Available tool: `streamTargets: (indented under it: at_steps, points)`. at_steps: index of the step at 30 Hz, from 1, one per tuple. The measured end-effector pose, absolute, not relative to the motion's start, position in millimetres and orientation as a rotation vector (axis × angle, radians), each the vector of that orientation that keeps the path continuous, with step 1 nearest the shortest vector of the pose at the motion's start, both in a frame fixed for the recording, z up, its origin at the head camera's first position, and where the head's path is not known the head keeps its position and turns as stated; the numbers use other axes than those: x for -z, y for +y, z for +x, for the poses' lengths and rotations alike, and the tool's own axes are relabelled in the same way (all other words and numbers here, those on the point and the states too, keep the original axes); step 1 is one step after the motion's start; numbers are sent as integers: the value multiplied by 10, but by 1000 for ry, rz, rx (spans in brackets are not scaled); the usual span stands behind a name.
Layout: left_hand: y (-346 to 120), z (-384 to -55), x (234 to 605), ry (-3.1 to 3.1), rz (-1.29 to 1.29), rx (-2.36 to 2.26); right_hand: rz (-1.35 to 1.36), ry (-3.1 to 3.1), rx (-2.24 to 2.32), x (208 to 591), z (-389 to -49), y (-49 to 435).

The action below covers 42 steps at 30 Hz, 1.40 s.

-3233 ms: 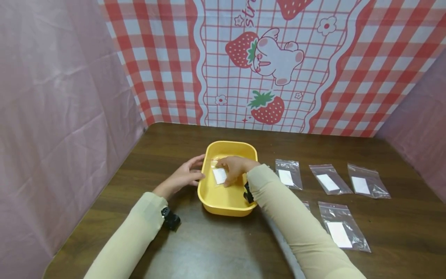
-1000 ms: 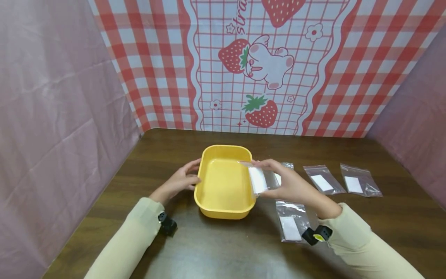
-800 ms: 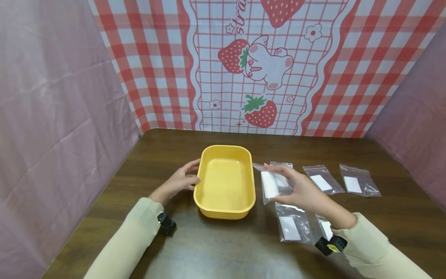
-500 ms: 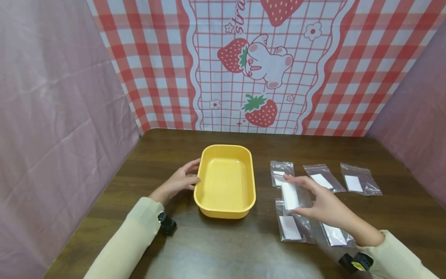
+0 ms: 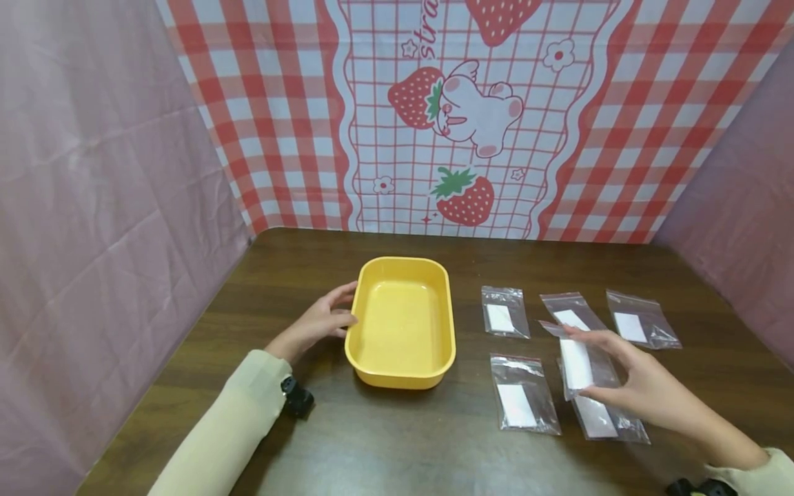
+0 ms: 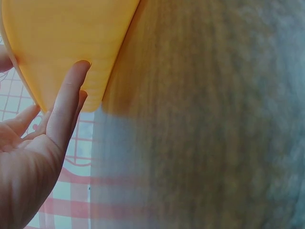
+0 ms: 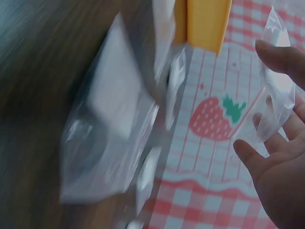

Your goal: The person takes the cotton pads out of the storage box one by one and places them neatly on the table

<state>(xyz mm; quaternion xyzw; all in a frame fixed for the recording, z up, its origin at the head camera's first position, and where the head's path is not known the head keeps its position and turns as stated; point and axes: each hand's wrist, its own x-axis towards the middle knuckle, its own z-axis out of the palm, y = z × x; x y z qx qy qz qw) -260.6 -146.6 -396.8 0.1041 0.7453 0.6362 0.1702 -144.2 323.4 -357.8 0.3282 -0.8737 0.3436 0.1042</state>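
Note:
In the head view my left hand (image 5: 316, 324) rests against the left side of a yellow plastic basin (image 5: 400, 324). In the left wrist view its fingers lie nearly straight along the basin's outer wall (image 6: 43, 43), and a fingertip shows at the rim. My right hand (image 5: 645, 379) pinches a clear zip-lock bag (image 5: 577, 362) by its edges, thumb on one side and fingers on the other. A white rectangular piece shows inside that bag. It overlaps another zip-lock bag (image 5: 598, 420) on the table below. The right wrist view shows the held bag (image 7: 279, 86) hanging between thumb and fingers.
More zip-lock bags with white pieces lie on the brown table: one right of the basin (image 5: 505, 313), one nearer the front (image 5: 527, 406), one at far right (image 5: 648, 324), and one partly behind the held bag (image 5: 567, 303). A checked strawberry curtain (image 5: 298, 138) hangs behind.
My right hand lifts the bag out of the basin and carries it right, over the other bags. The basin now holds nothing. My left hand stays at the basin's side.

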Motion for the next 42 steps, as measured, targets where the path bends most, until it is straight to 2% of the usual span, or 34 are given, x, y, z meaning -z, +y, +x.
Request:
streamTargets:
  at_steps: [13,27,35,42]
  points:
    - [-1456,-2614,3983,2115,317,-1831,950,-2607,-950,3689,-1333,3888]
    - [-1456,-2598,3980,2117,303,-1840,969,-2591,-742,4041,-1336,4623]
    - [-1459,-2598,3987,2117,308,-1826,1131,-2612,-736,4131,-1392,4739]
    - [-1461,-2602,3979,2125,308,-1819,1122,-2666,-761,4158,-1432,4702]
